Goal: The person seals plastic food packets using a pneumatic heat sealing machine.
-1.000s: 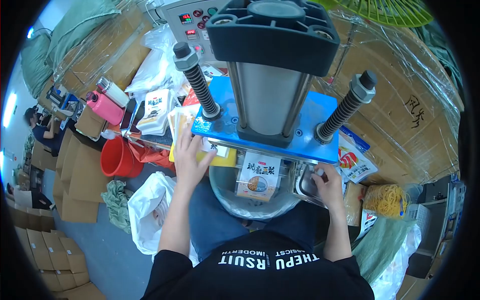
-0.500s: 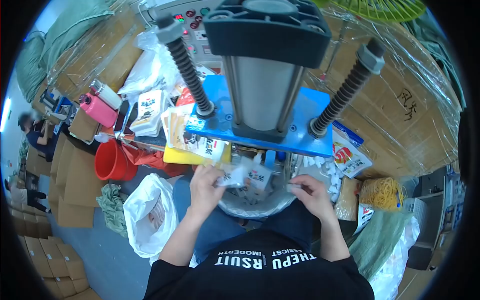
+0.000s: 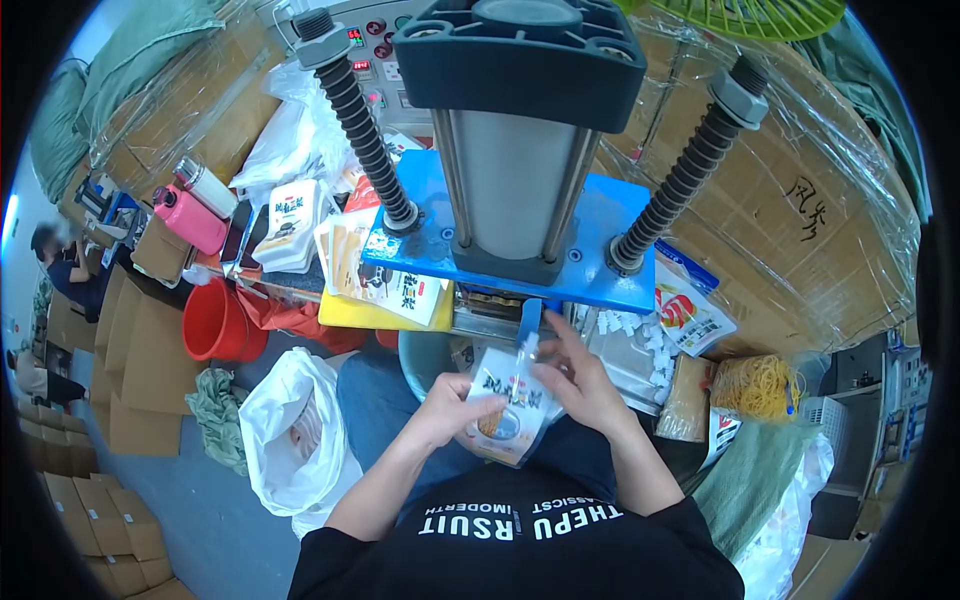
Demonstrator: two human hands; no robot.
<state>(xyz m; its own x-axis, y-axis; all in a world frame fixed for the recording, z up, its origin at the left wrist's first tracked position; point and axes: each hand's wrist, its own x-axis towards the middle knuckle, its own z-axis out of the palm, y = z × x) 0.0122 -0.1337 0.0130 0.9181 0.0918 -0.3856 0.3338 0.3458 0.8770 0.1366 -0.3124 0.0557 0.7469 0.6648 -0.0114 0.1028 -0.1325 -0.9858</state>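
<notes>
My left hand (image 3: pixel 447 408) grips the left side of a printed plastic pouch (image 3: pixel 510 410), with the thumb lying on its front. The pouch is whitish with dark lettering and a clear round window low down. On its upper right edge my right hand (image 3: pixel 585 385) has its thumb, while the index finger stretches up beside a blue strip (image 3: pixel 530 322) at the front of the press. Just below that strip the pouch's narrow top meets the fingers; what they pinch there is partly hidden. Above stands the press (image 3: pixel 515 180) with its blue plate (image 3: pixel 470 262).
Small white plastic pieces (image 3: pixel 655 352) lie on a metal tray right of the hands. Printed pouches (image 3: pixel 405 290) rest on a yellow block (image 3: pixel 350 314). A red bucket (image 3: pixel 215 325) and white bag (image 3: pixel 290 430) stand left. One person (image 3: pixel 75 275) sits far left.
My hands have come together in front of the press, the right moving left to the pouch. The pouch, blurred before, is now held steady lower and nearer my body.
</notes>
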